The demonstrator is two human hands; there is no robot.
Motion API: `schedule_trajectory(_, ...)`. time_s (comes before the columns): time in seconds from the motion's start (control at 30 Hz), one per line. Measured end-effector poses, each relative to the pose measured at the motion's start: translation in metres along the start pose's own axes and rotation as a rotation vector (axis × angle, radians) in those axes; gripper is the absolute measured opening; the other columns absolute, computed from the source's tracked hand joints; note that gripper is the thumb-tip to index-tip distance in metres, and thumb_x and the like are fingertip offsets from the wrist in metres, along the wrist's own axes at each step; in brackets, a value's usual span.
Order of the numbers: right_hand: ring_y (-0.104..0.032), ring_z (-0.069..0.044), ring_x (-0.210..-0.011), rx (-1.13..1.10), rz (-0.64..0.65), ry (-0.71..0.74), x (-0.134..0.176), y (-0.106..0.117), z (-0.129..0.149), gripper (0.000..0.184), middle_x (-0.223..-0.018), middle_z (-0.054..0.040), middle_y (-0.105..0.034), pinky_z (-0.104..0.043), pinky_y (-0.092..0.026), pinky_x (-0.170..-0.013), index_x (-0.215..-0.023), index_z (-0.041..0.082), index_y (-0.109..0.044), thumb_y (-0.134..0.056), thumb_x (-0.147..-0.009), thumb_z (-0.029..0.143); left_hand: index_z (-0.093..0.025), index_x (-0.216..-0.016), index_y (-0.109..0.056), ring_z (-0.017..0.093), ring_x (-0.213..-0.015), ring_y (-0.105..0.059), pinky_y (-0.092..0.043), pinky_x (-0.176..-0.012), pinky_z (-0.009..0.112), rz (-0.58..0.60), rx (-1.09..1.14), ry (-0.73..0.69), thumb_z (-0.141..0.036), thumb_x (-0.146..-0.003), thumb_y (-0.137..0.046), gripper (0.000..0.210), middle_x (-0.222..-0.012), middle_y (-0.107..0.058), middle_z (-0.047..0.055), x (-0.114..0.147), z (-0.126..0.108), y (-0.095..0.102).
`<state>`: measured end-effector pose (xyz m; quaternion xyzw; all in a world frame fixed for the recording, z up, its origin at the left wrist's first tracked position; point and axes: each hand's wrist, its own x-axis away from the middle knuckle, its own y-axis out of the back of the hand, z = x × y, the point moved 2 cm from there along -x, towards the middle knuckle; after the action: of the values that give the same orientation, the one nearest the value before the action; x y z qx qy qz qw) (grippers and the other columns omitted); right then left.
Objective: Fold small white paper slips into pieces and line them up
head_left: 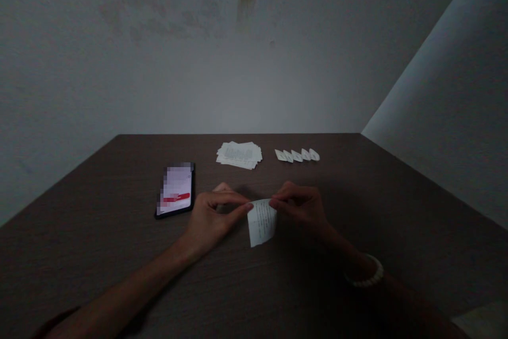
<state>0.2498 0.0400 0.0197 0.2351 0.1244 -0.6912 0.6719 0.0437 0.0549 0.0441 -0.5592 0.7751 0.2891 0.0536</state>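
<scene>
A small slip of printed paper [262,224] is held up between my two hands above the table. My left hand [215,213] pinches its upper left corner between thumb and fingers. At the upper right corner, my right hand [302,207] pinches the same slip. The paper hangs down slightly curved, with rows of text on its face. Beyond my hands lies a loose stack of printed paper slips [239,154]. To the right of that stack, several small folded papers [296,156] sit in a row, nearly touching one another.
A smartphone [175,189] with a lit, partly blurred screen lies left of my left hand. The dark brown wooden table [99,212] meets a grey wall [238,80] at its far edge. A pale slanted surface [432,58] rises along the right.
</scene>
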Motion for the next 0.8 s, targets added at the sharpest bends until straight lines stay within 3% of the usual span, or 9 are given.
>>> schedule_trajectory(0.3, -0.06, -0.014, -0.064, 0.02, 0.045, 0.035, 0.0002, 0.0, 0.0021, 0.012, -0.07, -0.0009, -0.067, -0.029, -0.049, -0.061, -0.067, 0.022, -0.069, -0.076, -0.073, 0.03, -0.027, -0.08, -0.077, 0.02, -0.074, -0.058, -0.05, -0.064, 0.035, 0.022, -0.028, -0.102, -0.026, -0.081, -0.069, 0.008, -0.075, -0.072, 0.004, 0.001, 0.0052, 0.0046)
schedule_trajectory(0.6, -0.058, -0.014, -0.061, 0.095, 0.046, -0.09, 0.0001, 0.0, -0.0032, 0.014, -0.065, -0.0009, -0.066, -0.028, -0.046, -0.059, -0.07, 0.019, -0.07, -0.069, -0.077, 0.03, -0.024, -0.074, -0.077, 0.019, -0.068, -0.057, -0.047, -0.058, 0.033, 0.007, 0.011, 0.048, -0.026, -0.08, -0.066, 0.012, -0.068, -0.068, 0.005, -0.0011, 0.0067, 0.0023)
schedule_trajectory(0.8, -0.059, -0.014, -0.059, 0.044, 0.018, -0.164, 0.0003, -0.0006, -0.003, 0.016, -0.064, -0.0015, -0.067, -0.026, -0.047, -0.056, -0.069, 0.018, -0.07, -0.071, -0.075, 0.032, -0.024, -0.076, -0.077, 0.017, -0.064, -0.053, -0.043, -0.056, 0.03, 0.008, 0.009, 0.063, -0.029, -0.081, -0.066, 0.012, -0.065, -0.067, 0.003, -0.0001, 0.0068, -0.0004)
